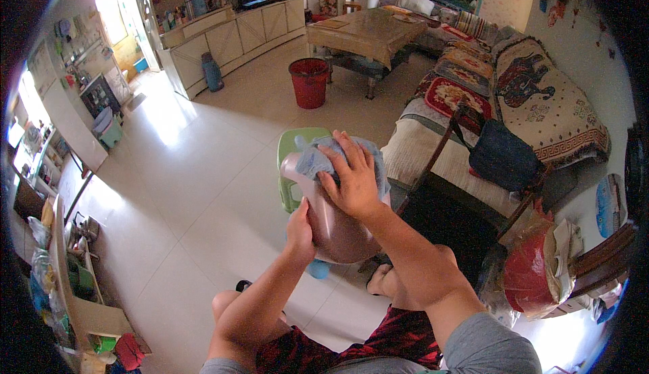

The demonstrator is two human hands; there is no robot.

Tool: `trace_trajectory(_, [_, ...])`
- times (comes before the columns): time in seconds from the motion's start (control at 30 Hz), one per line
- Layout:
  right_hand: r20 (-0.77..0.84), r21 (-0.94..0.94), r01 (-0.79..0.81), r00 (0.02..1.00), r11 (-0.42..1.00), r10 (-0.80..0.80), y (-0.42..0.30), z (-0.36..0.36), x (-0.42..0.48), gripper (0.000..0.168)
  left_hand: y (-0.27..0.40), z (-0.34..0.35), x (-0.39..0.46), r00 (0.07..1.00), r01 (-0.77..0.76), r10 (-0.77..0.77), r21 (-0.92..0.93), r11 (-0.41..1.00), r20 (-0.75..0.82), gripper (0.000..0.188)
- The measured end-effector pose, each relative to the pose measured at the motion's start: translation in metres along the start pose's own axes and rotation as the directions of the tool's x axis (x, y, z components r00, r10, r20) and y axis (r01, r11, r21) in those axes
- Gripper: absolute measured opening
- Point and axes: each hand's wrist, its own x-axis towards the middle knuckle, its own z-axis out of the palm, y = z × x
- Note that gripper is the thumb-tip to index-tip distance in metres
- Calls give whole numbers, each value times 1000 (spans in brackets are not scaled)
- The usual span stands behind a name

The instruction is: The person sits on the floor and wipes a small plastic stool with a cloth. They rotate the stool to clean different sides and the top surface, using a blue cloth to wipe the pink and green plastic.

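Observation:
A glossy, pale pink jug-like vessel (332, 217) with a rounded spout-like end sits between my knees. My left hand (301, 234) grips its left side, thumb pointing up. Across its top lies a light blue cloth (372, 163), pressed down by the spread fingers of my right hand (352, 178). Behind the vessel a green plastic stool (288, 143) shows in part. Low down, a light blue rounded piece (318, 269) peeks out; what it belongs to is hidden.
A red bin (309, 85) stands ahead on the tiled floor, before a covered low table (365, 26). To the right are a black-seated wooden chair (441, 222), a dark bag (502, 153) and a long sofa (421, 135). Shelving (96, 318) stands at left.

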Motion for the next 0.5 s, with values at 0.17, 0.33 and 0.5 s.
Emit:
trace_trajectory(0.17, [-21, -4, -50, 999, 999, 50, 14, -4, 4, 53, 10, -9, 5, 998, -53, 53, 8, 999, 16, 48])
trace_trajectory(0.33, [-21, 12, -87, 996, 996, 87, 21, -5, 6, 53, 28, -9, 3, 998, -58, 58, -6, 998, 4, 49])
trace_trajectory(0.5, [1, -11, -68, 998, 998, 68, 20, -3, 6, 54, 42, -12, 4, 991, -125, 125, 12, 992, -53, 49])
